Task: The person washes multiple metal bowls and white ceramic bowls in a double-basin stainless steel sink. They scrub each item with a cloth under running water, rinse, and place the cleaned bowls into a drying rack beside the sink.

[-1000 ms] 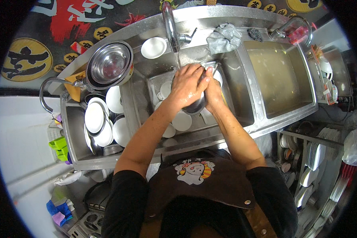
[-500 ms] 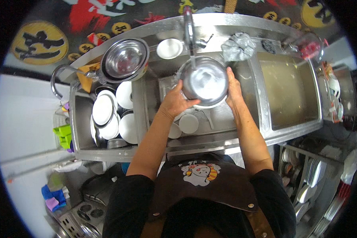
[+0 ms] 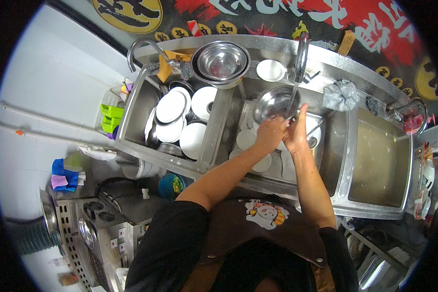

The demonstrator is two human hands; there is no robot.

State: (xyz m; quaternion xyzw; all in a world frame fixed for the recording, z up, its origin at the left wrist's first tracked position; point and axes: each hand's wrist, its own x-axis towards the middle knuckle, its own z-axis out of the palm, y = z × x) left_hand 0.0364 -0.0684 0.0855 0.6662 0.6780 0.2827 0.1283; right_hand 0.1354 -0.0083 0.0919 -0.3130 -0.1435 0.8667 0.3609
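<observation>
The left hand (image 3: 271,132) has its fingers curled in at the near rim of a steel bowl (image 3: 272,103); their tips are hidden and the hand is slightly blurred, so I cannot tell whether they grip the rim or something else. The right hand (image 3: 296,132) stands beside the bowl's right near side, forefinger stretched upward along it. Its other fingers are partly covered, and whether they clasp the steel is impossible to tell.

The steel bowl lies tilted, open side up, over the middle basin (image 3: 332,165), with a thin water stream (image 3: 293,100) running into its right half from a curved tap (image 3: 301,53) just beyond it. What its underside rests on cannot be seen.

Nearer than the bowl, small white dishes (image 3: 262,163) and a white spoon (image 3: 283,164) lie in the basin, some half covered by the left forearm. Right of the bowl, a long-handled utensil (image 3: 318,127) shows only in part, its head unclear.

Beyond the bowl sits a white dish (image 3: 271,70); to its upper left, nested steel bowls (image 3: 221,63). Farther left, white plates (image 3: 170,108) overlap, hiding much of the dark vessels under them. To the bowl's right lies a crumpled grey cloth (image 3: 340,95), and farther right cloudy water (image 3: 379,160) obscures the floor of another basin.
</observation>
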